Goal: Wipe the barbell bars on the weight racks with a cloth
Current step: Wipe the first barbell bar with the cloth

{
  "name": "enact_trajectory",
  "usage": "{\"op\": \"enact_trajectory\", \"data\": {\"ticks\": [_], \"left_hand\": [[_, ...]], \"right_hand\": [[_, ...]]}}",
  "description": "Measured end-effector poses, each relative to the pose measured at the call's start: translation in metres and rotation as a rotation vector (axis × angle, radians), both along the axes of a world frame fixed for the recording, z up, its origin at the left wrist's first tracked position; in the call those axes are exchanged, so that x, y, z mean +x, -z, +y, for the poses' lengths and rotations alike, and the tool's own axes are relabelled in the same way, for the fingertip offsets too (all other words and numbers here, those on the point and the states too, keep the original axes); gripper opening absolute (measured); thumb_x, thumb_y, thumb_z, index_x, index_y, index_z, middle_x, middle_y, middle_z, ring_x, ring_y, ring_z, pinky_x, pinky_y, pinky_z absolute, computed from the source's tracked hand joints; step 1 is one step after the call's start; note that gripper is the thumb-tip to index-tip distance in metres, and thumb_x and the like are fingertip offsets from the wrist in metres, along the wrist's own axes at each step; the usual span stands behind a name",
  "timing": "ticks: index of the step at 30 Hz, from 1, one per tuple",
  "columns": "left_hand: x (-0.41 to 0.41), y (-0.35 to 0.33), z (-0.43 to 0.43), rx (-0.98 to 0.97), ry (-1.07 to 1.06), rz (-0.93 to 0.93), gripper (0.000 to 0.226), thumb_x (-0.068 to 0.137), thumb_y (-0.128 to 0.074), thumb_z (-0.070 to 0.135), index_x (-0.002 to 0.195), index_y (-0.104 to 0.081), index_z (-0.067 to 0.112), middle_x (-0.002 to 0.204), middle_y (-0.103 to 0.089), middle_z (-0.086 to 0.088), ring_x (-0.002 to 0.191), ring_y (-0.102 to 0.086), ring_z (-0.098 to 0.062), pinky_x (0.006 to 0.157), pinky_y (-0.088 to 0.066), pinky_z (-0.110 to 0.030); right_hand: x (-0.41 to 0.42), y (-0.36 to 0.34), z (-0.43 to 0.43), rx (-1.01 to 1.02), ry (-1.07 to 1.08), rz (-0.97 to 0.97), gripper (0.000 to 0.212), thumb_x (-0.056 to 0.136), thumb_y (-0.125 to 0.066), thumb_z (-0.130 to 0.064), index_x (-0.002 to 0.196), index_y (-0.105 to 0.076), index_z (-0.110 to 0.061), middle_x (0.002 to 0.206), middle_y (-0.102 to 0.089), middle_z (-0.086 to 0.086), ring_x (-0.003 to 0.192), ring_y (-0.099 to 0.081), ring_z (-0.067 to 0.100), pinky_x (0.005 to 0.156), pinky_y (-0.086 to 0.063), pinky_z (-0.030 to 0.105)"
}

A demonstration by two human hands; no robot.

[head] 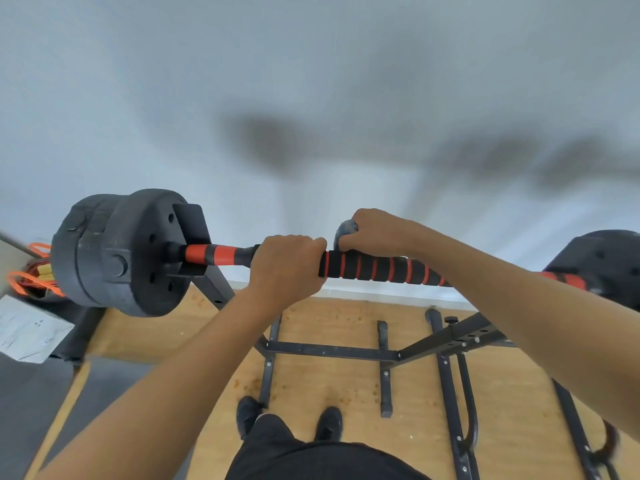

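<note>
A barbell bar (pixel 374 270) with a black and orange striped grip lies across a black weight rack (pixel 332 351). Black weight plates (pixel 114 254) load its left end, and another plate (pixel 606 258) shows at the right edge. My left hand (pixel 287 265) is wrapped around the bar just left of the striped grip. My right hand (pixel 377 233) presses a bunched blue-grey cloth (pixel 344 232) against the top of the bar, right beside my left hand. Most of the cloth is hidden under my fingers.
The rack's legs and crossbars spread over a wooden floor (pixel 329 382) below the bar. My shoes (pixel 291 420) stand close to the frame. Orange cords (pixel 31 275) and a white sheet (pixel 27 334) lie at the left. A pale wall fills the view behind.
</note>
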State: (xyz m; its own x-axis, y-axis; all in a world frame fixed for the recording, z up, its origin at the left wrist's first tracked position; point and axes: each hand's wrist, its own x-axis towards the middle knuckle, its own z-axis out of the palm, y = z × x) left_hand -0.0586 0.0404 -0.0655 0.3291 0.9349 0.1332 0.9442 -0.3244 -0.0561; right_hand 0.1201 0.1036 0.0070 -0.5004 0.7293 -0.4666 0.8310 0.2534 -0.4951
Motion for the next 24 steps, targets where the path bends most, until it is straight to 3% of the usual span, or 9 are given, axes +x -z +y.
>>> {"op": "enact_trajectory", "data": {"ticks": [3,7,10,12,14,17,18,21,24], "left_hand": [[0.002,-0.014,0.011,-0.134,-0.025,0.027,0.024,0.091,-0.058,0.038,0.072,-0.052,0.025,0.060,-0.051,0.007,0.053,-0.054,-0.017,0.056,-0.046,-0.029],[0.006,-0.027,0.021,-0.350,-0.047,0.014,0.020,0.084,-0.062,0.037,0.070,-0.054,0.024,0.064,-0.060,0.006,0.057,-0.060,-0.018,0.061,-0.053,-0.031],[0.002,-0.038,0.040,-0.788,-0.049,-0.113,0.022,0.081,-0.072,0.031,0.071,-0.059,0.017,0.059,-0.060,0.002,0.051,-0.055,-0.020,0.058,-0.047,-0.029],[-0.002,-0.047,0.056,-1.165,-0.014,-0.227,0.028,0.082,-0.081,0.032,0.072,-0.063,0.013,0.060,-0.059,-0.003,0.051,-0.052,-0.021,0.062,-0.047,-0.033],[-0.005,-0.051,0.062,-1.334,0.025,-0.253,0.034,0.081,-0.087,0.040,0.073,-0.066,0.014,0.064,-0.060,-0.007,0.052,-0.052,-0.022,0.067,-0.049,-0.037],[-0.008,-0.050,0.058,-1.152,0.054,-0.328,0.041,0.076,-0.088,0.053,0.080,-0.069,0.018,0.066,-0.069,-0.003,0.056,-0.063,-0.022,0.071,-0.057,-0.037],[-0.008,-0.049,0.051,-0.972,0.069,-0.314,0.042,0.074,-0.086,0.059,0.088,-0.069,0.023,0.068,-0.071,0.003,0.060,-0.067,-0.019,0.072,-0.059,-0.035],[-0.006,-0.032,0.020,-0.302,0.094,-0.042,0.038,0.085,-0.068,0.064,0.101,-0.061,0.031,0.079,-0.067,0.011,0.071,-0.064,-0.015,0.070,-0.054,-0.033],[0.009,-0.001,-0.007,0.033,0.081,0.015,0.025,0.091,-0.065,0.046,0.091,-0.056,0.022,0.071,-0.059,0.007,0.062,-0.058,-0.021,0.061,-0.050,-0.036]], "right_hand": [[0.003,0.003,-0.011,0.102,0.046,0.027,0.032,0.082,-0.047,-0.033,0.073,-0.057,-0.003,0.078,-0.065,0.010,0.059,-0.042,0.017,0.059,-0.041,0.041],[0.008,-0.002,-0.027,0.168,0.095,0.069,0.030,0.088,-0.049,-0.024,0.073,-0.055,0.001,0.055,-0.062,0.005,0.046,-0.053,0.025,0.045,-0.048,0.035],[0.010,-0.002,-0.033,0.284,-0.019,0.002,0.029,0.085,-0.046,-0.028,0.073,-0.062,-0.006,0.051,-0.055,0.000,0.052,-0.056,0.024,0.047,-0.048,0.036],[0.010,-0.002,-0.037,0.398,-0.129,-0.083,0.032,0.086,-0.047,-0.035,0.066,-0.055,-0.012,0.060,-0.048,-0.001,0.066,-0.059,0.029,0.054,-0.047,0.039],[0.010,-0.003,-0.038,0.480,-0.197,-0.152,0.036,0.090,-0.048,-0.041,0.064,-0.051,-0.018,0.074,-0.048,0.000,0.069,-0.059,0.026,0.059,-0.048,0.037],[0.010,-0.008,-0.037,0.498,-0.213,-0.199,0.036,0.092,-0.049,-0.046,0.066,-0.054,-0.021,0.078,-0.051,0.001,0.070,-0.061,0.023,0.061,-0.051,0.037],[0.009,-0.009,-0.036,0.468,-0.203,-0.204,0.035,0.091,-0.049,-0.044,0.066,-0.055,-0.021,0.077,-0.054,0.002,0.069,-0.062,0.024,0.062,-0.054,0.038],[0.007,-0.009,-0.025,0.279,-0.089,-0.128,0.032,0.089,-0.046,-0.037,0.073,-0.064,-0.017,0.070,-0.066,0.001,0.059,-0.065,0.021,0.056,-0.056,0.034],[0.003,-0.006,-0.013,0.190,-0.009,-0.091,0.030,0.090,-0.045,-0.036,0.078,-0.063,-0.015,0.076,-0.065,0.002,0.067,-0.057,0.020,0.060,-0.047,0.033]]}}
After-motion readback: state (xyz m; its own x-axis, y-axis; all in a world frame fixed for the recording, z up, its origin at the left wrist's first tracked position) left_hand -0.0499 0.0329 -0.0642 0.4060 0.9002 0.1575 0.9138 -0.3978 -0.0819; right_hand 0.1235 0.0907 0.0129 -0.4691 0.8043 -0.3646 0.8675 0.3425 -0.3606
